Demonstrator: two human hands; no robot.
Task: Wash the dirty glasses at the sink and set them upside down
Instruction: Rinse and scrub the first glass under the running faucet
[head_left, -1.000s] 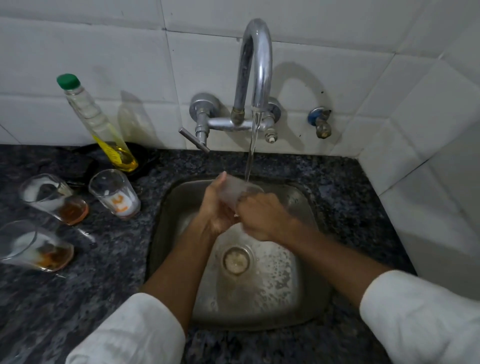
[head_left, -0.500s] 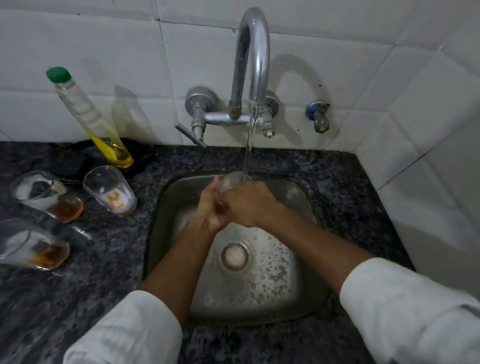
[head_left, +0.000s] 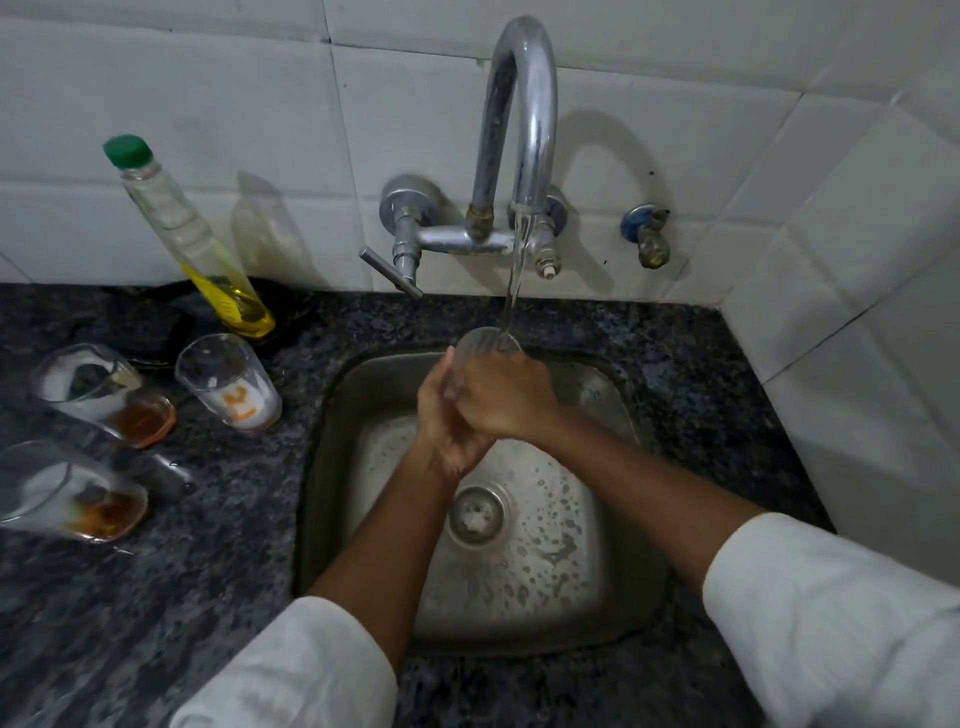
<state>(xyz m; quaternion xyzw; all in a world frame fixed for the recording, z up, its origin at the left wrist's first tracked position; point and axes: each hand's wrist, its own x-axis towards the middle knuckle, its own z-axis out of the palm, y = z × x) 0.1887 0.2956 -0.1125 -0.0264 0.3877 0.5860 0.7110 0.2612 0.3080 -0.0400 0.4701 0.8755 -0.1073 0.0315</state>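
Both hands wrap one clear glass (head_left: 485, 345) over the sink (head_left: 618, 597), left hand (head_left: 441, 421) cupping it from below, right hand (head_left: 506, 397) curled round its side, right under the running tap (head_left: 522, 124), three dirty glasses (head_left: 228, 384) waiting on the counter.

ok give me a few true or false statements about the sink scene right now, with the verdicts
1. Water is running from the tap into the glass held over the sink. True.
2. Only the left hand holds that glass. False: the right hand grips it too.
3. Three dirty glasses stand on the counter left of the sink. True.
4. Those three glasses are already upside down. False: they stand rim up, with residue at the bottom.
5. The soap bottle has a red cap. False: its cap is green.
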